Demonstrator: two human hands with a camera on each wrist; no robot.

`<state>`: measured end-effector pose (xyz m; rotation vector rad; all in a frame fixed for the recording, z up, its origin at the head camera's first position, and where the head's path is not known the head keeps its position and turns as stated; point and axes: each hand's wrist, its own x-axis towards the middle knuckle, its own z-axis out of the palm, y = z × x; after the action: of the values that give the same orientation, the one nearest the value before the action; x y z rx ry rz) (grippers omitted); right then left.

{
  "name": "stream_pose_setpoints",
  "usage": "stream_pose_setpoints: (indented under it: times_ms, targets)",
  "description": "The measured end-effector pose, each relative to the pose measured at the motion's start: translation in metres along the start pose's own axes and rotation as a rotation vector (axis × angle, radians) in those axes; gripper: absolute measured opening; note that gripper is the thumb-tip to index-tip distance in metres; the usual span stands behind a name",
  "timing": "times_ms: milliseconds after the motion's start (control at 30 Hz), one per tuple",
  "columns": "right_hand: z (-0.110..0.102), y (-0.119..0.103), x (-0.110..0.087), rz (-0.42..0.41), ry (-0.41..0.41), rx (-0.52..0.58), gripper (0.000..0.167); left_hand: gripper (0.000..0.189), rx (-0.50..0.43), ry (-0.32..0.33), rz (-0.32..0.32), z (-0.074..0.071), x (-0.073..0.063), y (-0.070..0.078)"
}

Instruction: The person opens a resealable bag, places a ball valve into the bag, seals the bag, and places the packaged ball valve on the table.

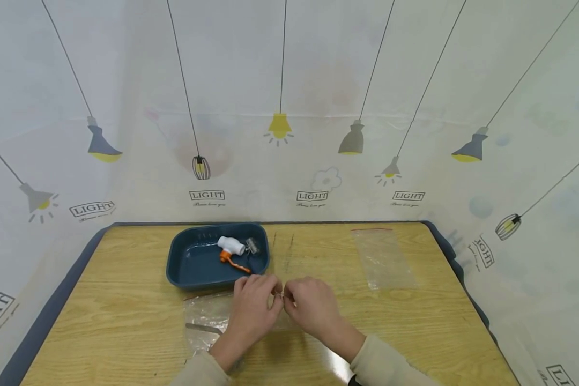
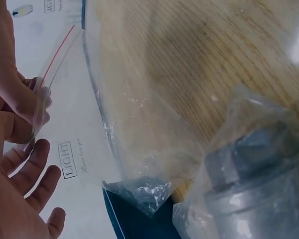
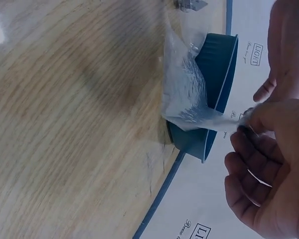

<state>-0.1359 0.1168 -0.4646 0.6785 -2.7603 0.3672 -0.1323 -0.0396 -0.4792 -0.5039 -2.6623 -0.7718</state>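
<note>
My left hand (image 1: 258, 301) and right hand (image 1: 313, 305) are close together above the table, in front of the tray. Both pinch the top edge of a clear zip bag (image 2: 139, 134), which has a red line along its mouth. The bag hangs down below the fingers, thin and creased, and nothing shows inside it. In the right wrist view the bag (image 3: 184, 89) overlaps the tray. Under my left forearm lies another clear bag (image 1: 207, 311) with a grey bar in it. A grey metal part (image 2: 254, 184) shows through plastic in the left wrist view.
A dark blue tray (image 1: 188, 273) stands at the back left of the wooden table (image 1: 111, 311). It contains a white valve (image 1: 231, 245) with an orange handle (image 1: 234, 262) and a small metal piece (image 1: 252, 246). A flat clear zip bag (image 1: 383, 260) lies at the back right.
</note>
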Motion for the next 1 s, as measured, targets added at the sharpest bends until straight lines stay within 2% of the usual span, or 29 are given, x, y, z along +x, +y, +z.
stream_pose_setpoints:
  times_ms: [167, 267, 500, 667, 800, 1000]
  targets:
    - [0.009, -0.001, -0.006, -0.058, 0.110, -0.154, 0.011, 0.015, 0.027, 0.007, -0.001, 0.001, 0.001, 0.000]
    - [0.013, -0.001, -0.009, -0.078, 0.136, -0.205, 0.010, 0.012, 0.026, -0.009, -0.018, 0.000, 0.001, 0.000]
    - [0.016, 0.004, -0.016, -0.067, 0.039, -0.247, 0.006, 0.013, 0.029, -0.042, -0.068, -0.004, 0.002, -0.002]
    - [0.018, 0.013, -0.022, -0.059, 0.005, -0.241, 0.008, 0.013, 0.038, -0.029, -0.074, -0.006, 0.004, -0.006]
    - [0.021, 0.022, -0.027, -0.041, -0.024, -0.213, 0.009, 0.014, 0.041, -0.018, -0.076, -0.007, 0.004, -0.008]
    - [0.020, 0.026, -0.028, -0.004, -0.042, -0.102, 0.011, 0.011, 0.024, -0.074, -0.097, -0.007, 0.007, -0.006]
